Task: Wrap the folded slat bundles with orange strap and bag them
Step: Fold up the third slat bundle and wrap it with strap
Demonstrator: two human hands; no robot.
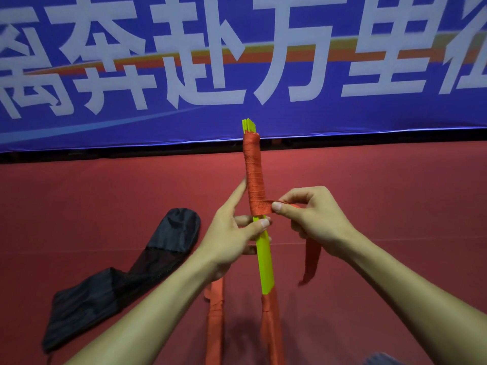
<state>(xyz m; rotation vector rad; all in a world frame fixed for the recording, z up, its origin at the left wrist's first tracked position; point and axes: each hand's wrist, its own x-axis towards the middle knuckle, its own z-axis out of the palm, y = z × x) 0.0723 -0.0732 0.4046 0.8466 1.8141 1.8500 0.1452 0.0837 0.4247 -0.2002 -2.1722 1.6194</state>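
Though perhaps taut, strap [261, 206] inside right grip [313, 217].

A yellow-green slat bundle [264, 259] stands nearly upright, its upper half wound tightly in orange strap [253, 175], whose loose tail hangs rightward, and a black bag [118, 280] lies crumpled to its left

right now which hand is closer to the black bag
Left. The left hand grips the slat bundle just right of the black bag; the right hand pinches the orange strap on the bundle's far side.
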